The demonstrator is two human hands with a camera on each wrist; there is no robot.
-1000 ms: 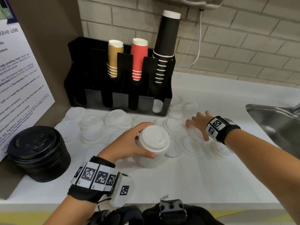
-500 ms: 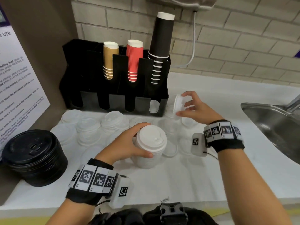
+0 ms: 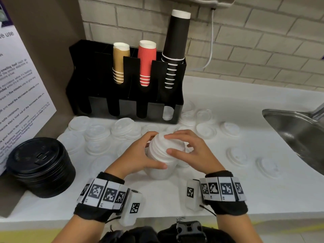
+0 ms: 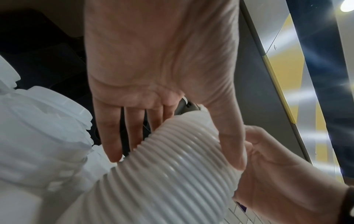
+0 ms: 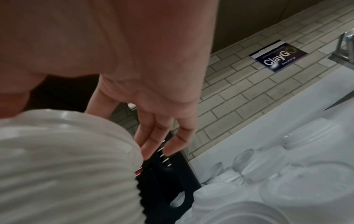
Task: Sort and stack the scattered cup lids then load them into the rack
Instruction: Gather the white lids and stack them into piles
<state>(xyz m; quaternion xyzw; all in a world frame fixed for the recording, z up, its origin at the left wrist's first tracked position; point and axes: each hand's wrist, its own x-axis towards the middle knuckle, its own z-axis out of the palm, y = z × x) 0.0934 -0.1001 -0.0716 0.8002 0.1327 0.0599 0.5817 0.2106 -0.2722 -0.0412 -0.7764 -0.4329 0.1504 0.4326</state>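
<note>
A tall stack of white cup lids [image 3: 158, 172] stands on the white counter [image 3: 192, 195], in front of the black rack [image 3: 91, 81]. My left hand [image 3: 154, 150] grips the stack from the left, thumb at the front and fingers behind. In the left wrist view the ribbed stack [image 4: 172, 174] sits between thumb and fingers [image 4: 114, 136]. My right hand [image 3: 177, 146] is cupped over the top of the stack, thumb on the side and fingers curled over the top lid. In the right wrist view its fingers [image 5: 159, 136] hang past the stack [image 5: 67, 159]. Several loose white lids [image 3: 206, 130] lie around.
The rack holds tan, red and black paper cups [image 3: 177, 41] in its rear slots; its front slots are dark, and one on the right shows a white lid [image 3: 167, 113]. A pile of black lids [image 3: 40, 165] stands at the left. A steel sink [image 3: 301, 130] lies at the right.
My right hand picked a white lid from the counter near the rack, carried it back and brought it down onto the stack. My left hand kept its grip on the stack.
</note>
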